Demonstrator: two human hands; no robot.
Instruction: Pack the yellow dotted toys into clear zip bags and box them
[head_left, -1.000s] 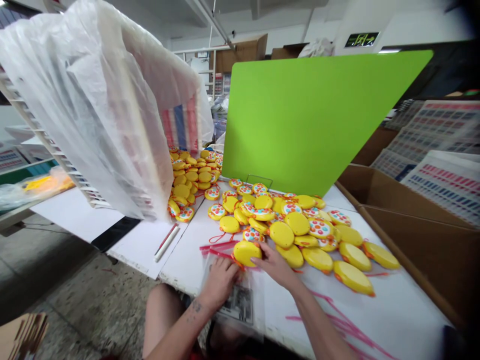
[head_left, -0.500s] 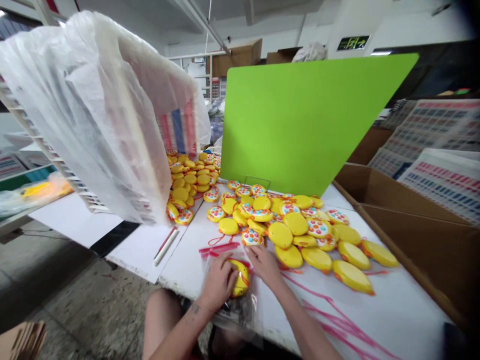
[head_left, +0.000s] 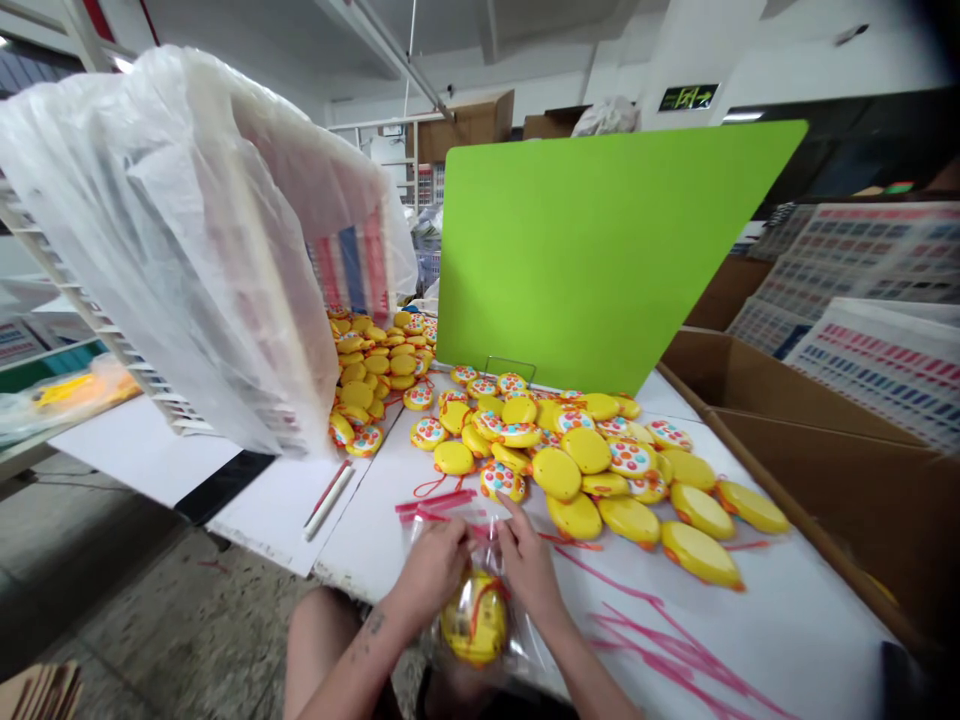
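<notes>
A yellow oval toy (head_left: 474, 618) with an orange cord lies inside a clear zip bag (head_left: 525, 640) at the table's near edge. My left hand (head_left: 439, 560) is closed on the bag's upper left, near its pink zip strip. On the upper right of the bag, my right hand (head_left: 525, 555) pinches the plastic, its index finger stretched toward a dotted toy (head_left: 502, 481) just beyond. Other pink-topped bags (head_left: 435, 502) lie flat under and behind the held one. Past them spreads a pile of yellow toys (head_left: 559, 472), some showing white faces with coloured dots.
A white crate draped in plastic (head_left: 217, 250) lies on its side at left, spilling more toys (head_left: 375, 365). A green board (head_left: 600, 250) stands behind the pile. Two pens (head_left: 328, 503) lie left. Cardboard boxes (head_left: 810, 470) and pink strips (head_left: 675, 650) are at right.
The toy has gone from under my left hand down into the bag. Both hands have come to the bag's upper part, my right hand's fingers now pinching its edge.
</notes>
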